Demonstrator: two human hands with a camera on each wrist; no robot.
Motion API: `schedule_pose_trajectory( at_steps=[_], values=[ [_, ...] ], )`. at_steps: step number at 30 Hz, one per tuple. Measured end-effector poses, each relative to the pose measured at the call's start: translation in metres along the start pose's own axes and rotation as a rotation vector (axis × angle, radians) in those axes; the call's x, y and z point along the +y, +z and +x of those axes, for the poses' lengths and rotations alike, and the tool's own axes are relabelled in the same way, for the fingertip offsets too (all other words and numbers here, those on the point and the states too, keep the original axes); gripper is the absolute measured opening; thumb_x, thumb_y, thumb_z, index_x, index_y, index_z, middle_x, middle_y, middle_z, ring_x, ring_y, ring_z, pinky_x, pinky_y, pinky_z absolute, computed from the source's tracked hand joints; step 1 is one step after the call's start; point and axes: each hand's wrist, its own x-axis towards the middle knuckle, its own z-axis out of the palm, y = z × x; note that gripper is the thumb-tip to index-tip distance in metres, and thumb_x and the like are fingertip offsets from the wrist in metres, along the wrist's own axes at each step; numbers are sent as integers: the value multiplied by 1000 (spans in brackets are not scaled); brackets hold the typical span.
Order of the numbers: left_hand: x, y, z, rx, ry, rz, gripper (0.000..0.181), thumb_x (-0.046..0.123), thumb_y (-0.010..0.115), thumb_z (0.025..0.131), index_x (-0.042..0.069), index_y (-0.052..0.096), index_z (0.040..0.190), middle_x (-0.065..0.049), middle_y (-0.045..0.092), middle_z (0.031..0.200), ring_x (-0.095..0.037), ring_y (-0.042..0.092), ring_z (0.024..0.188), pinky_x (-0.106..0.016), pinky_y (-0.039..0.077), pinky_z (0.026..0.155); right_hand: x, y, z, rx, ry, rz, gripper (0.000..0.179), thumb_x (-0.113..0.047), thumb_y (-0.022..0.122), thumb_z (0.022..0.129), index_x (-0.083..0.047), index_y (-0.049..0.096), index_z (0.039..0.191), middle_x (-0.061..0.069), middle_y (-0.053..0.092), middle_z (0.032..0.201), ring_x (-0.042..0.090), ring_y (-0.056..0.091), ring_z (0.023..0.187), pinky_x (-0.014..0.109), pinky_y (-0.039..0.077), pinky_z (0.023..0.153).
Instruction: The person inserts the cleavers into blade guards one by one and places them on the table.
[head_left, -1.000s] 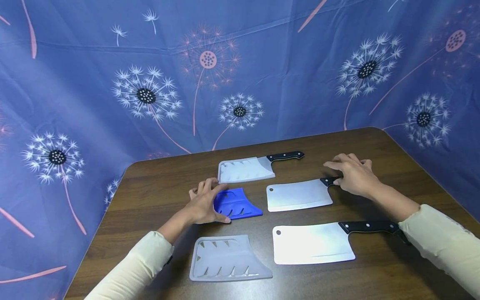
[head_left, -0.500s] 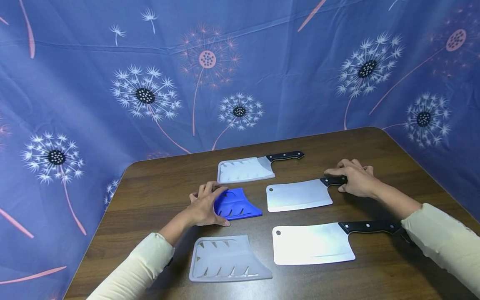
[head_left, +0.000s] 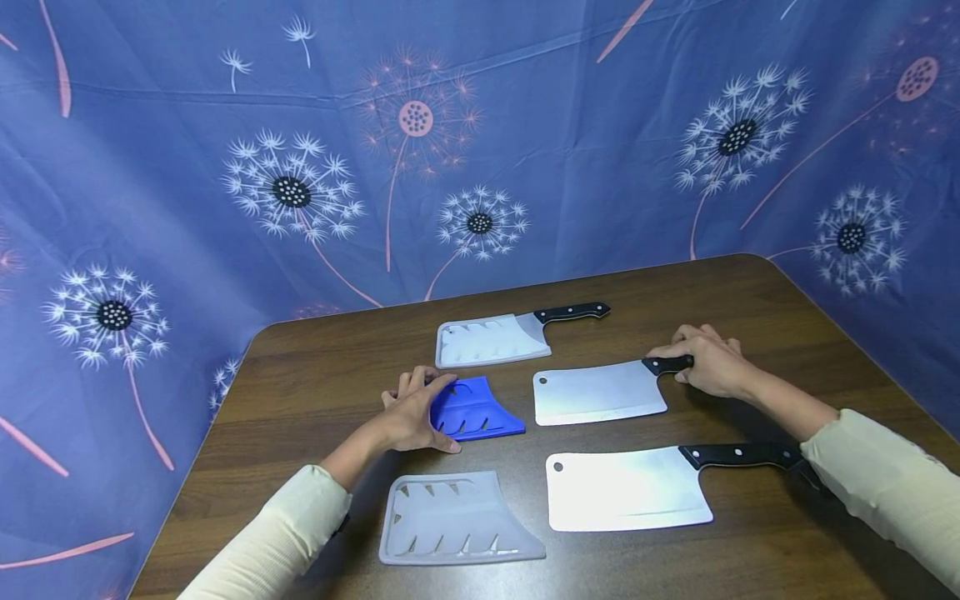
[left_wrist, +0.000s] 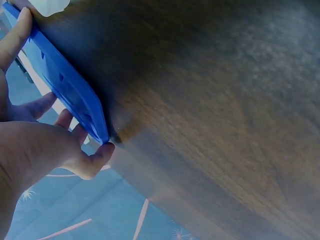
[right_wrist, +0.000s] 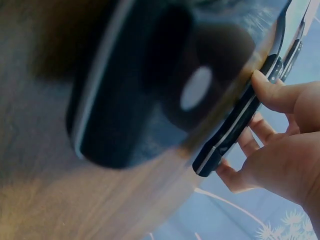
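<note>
- Moved the right hand (head_left: 712,362) lower within the last second, from a looser reach over the black handle (head_left: 667,364) to a hold on it; now leaving more of that handle in sight;
- Pinching the handle between thumb and fingers, as also visible from the right wrist, with the middle knife (head_left: 598,393) stretching from the right hand toward the left hand (head_left: 409,415); seemingly flat on the counter (head_left: 337,375) as before;
- Keeping the left hand clasped across the blue cover (head_left: 480,410), thumb at the edge nearer the body, fingers at the far one; cannot tell whether pressing down or starting to lift;
- Showing the slanted end of the blue cover out to the right of the left hand, just beside the blade's tip but apart from it;
- Judging from this, past the reaching part of the work, with one piece now secured in each hand;
- No shift in the far knife (head_left: 572,312), inside the far cover (head_left: 483,342), beyond and between both hands; none in the pale cover (head_left: 459,521), nearer the body than the left hand; none in the near knife (head_left: 628,490), nearer the body than the right hand, partly hidden at the handle's end by the right sleeve (head_left: 873,475)
</note>
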Motion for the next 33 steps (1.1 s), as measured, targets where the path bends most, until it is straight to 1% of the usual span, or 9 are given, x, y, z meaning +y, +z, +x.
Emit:
schedule_pose_trajectory(
  at_steps=[8, 12, 15, 20, 24, 29, 33],
  values=[
    [2, -3, 3, -49, -11, 16, 108, 43, 91, 58, 21, 36, 149, -13, 31, 141, -35, 26, 126, -54, 24, 83, 1, 3, 0, 30, -10, 25, 53, 11, 74, 72, -16, 71, 118, 15, 57, 102, 37, 45, 98, 54, 33, 74],
    [4, -5, 4, -60, -7, 18, 106, 42, 91, 58, 20, 38, 148, -13, 31, 140, -36, 26, 125, -54, 25, 83, 1, 4, -1, 38, -14, 32, 52, 11, 73, 73, -16, 71, 117, 13, 58, 100, 36, 45, 99, 55, 34, 74],
    [5, -7, 4, -67, -7, 21, 104, 42, 91, 59, 20, 39, 147, -13, 32, 139, -36, 26, 125, -56, 26, 83, 0, 5, -1, 42, -6, 27, 50, 11, 72, 74, -14, 71, 117, 14, 59, 101, 37, 46, 101, 59, 32, 77],
    [4, -6, 4, -60, -4, 16, 103, 41, 91, 58, 21, 41, 146, -12, 33, 137, -35, 27, 123, -55, 25, 83, 0, 7, -2, 47, 3, 20, 49, 12, 70, 75, -11, 70, 118, 14, 59, 104, 38, 46, 104, 60, 29, 80],
    [3, -4, 4, -45, -3, 2, 103, 40, 92, 57, 20, 43, 145, -11, 34, 136, -34, 28, 123, -54, 25, 83, 0, 7, -4, 61, -4, 26, 50, 13, 70, 75, -11, 70, 118, 14, 58, 103, 35, 46, 101, 56, 30, 77],
    [4, -4, 4, -30, -7, -7, 102, 39, 93, 55, 20, 45, 143, -11, 35, 135, -34, 28, 122, -54, 25, 83, -1, 5, -4, 105, -28, 25, 51, 15, 70, 74, -11, 71, 117, 12, 58, 99, 33, 46, 98, 51, 30, 74],
    [5, -4, 4, -28, -8, 4, 102, 40, 93, 55, 20, 46, 143, -11, 36, 134, -34, 29, 122, -54, 26, 82, -2, 4, -5, 134, -47, 27, 53, 17, 69, 73, -11, 70, 118, 12, 59, 99, 33, 46, 97, 51, 30, 74]
  ],
)
